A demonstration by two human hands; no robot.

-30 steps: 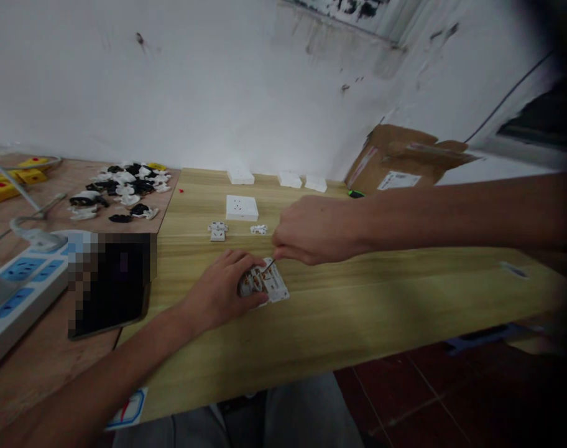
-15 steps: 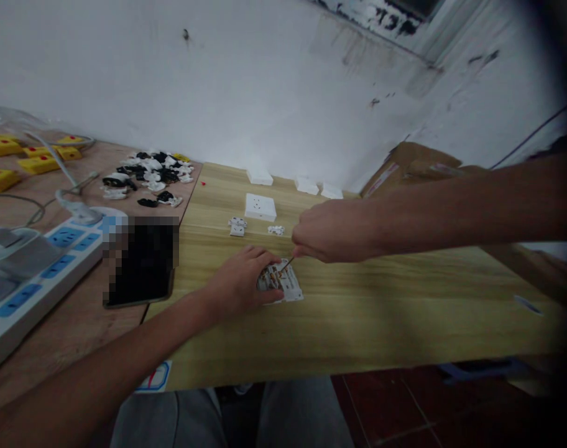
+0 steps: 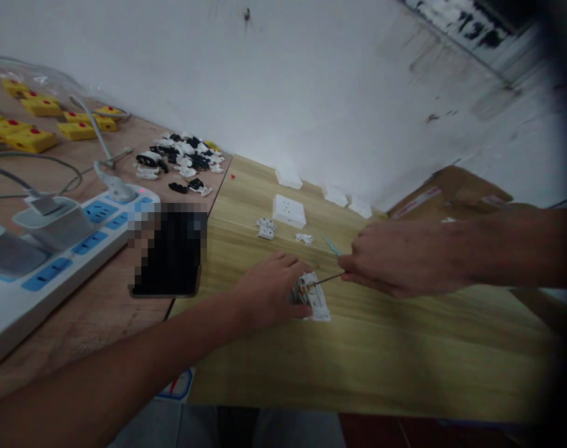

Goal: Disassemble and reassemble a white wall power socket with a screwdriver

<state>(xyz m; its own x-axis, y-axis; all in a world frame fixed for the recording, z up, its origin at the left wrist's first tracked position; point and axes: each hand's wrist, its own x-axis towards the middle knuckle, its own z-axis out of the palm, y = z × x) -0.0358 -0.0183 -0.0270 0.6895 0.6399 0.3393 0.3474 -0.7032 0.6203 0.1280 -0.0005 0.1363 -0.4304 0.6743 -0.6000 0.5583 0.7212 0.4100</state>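
Observation:
My left hand (image 3: 276, 289) is closed around the left part of a white socket panel (image 3: 319, 305), which lies on the table with brass-coloured contacts showing inside. My right hand (image 3: 381, 258) is closed on a screwdriver (image 3: 329, 279); its handle is hidden in the fist and its thin shaft slants down to the contacts. A pale blue pointed strip (image 3: 330, 244) sticks out by the right fingers; whether they hold it I cannot tell. Behind the hands lie a small white socket insert (image 3: 266, 228), a small white plastic piece (image 3: 304, 238) and a white socket box (image 3: 289, 211).
Several white boxes (image 3: 334, 195) stand along the wall. To the left are a phone (image 3: 178, 249), a power strip (image 3: 69, 258) with chargers and cables, a pile of black and white parts (image 3: 185, 155) and yellow blocks (image 3: 32, 140). A cardboard box (image 3: 451, 193) stands at the right.
The view has swung, so the table things sit further right. My right hand has drawn back from the panel, showing more of the shaft; the blue strip beside it has come into sight.

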